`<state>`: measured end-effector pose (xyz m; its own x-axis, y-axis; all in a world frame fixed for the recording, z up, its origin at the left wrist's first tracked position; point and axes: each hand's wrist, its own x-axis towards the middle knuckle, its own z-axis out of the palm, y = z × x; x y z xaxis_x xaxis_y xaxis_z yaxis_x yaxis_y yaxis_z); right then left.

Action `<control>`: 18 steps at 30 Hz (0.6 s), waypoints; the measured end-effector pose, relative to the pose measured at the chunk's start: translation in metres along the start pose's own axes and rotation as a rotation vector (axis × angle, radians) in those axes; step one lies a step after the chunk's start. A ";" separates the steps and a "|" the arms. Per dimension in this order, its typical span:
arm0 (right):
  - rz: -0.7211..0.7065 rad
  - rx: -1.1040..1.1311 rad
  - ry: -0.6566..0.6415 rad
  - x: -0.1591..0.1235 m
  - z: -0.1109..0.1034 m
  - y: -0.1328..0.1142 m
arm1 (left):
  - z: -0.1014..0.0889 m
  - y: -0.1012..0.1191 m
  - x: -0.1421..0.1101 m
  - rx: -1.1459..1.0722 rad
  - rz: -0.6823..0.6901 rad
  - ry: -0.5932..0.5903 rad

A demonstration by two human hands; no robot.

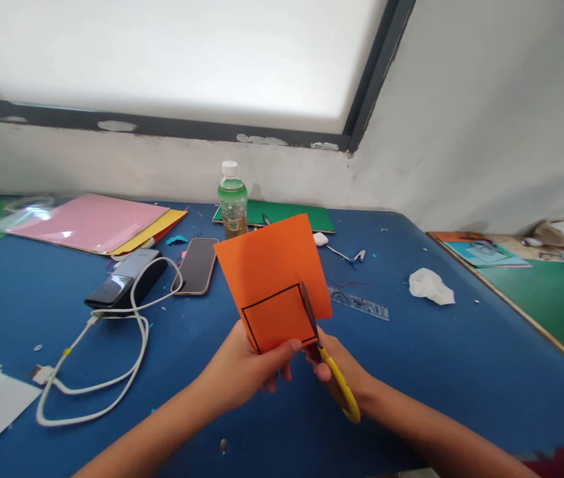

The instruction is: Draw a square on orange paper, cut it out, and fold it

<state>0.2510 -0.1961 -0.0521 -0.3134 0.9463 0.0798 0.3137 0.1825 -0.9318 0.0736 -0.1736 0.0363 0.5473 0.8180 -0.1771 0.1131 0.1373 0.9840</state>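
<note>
An orange sheet of paper with a black rectangle drawn on its lower part is held up above the blue table. My left hand pinches the sheet's bottom edge, thumb in front and fingers behind. In my right hand is a pair of scissors with yellow handles. One dark blade lies in front of the sheet along the rectangle's right side, pointing up and away. The other blade is hidden behind the paper. My right fingers are wrapped around the handles and partly covered.
A phone, a black power bank with a white cable, and a bottle stand or lie beyond my left hand. Pink folders are at the back left. A clear ruler and crumpled tissue lie to the right.
</note>
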 end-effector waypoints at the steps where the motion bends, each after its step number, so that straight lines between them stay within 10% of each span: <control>1: -0.003 -0.022 -0.002 0.001 -0.001 -0.001 | 0.000 0.000 0.000 -0.004 -0.005 -0.004; 18: 0.039 -0.023 0.031 -0.003 0.000 -0.001 | 0.000 -0.003 0.002 -0.016 0.002 -0.002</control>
<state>0.2511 -0.1992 -0.0514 -0.2728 0.9605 0.0544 0.3462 0.1507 -0.9260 0.0741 -0.1721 0.0330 0.5488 0.8173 -0.1754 0.0991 0.1448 0.9845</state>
